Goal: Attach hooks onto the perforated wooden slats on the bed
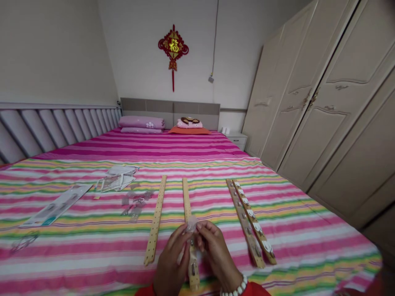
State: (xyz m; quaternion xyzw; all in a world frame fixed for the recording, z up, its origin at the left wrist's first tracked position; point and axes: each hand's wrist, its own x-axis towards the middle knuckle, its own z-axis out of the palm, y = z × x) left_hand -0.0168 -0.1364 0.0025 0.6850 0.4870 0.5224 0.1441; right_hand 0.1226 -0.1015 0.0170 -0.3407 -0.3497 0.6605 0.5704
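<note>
Between the fingertips of both hands is a small clear plastic piece [191, 222]; its exact kind cannot be made out. My left hand [174, 261] pinches it from the left, and my right hand [216, 250], with a white bead bracelet at the wrist, pinches it from the right. Below them lies a narrow wooden strip [186, 197], its near part carrying small metal hooks [193, 268] on clear backings. My hands cover the strip's middle. To the left is another wooden strip [156, 222] with rows of holes and no hooks.
Two strips lie at right, one with metal hooks [243, 216], one with white hooks [257, 227]. Loose clear pieces with hooks [135, 203], crumpled packaging [117, 179], a long flat package [57, 207] and a wire-like bundle [24, 241] lie left on the striped bed sheet [92, 255].
</note>
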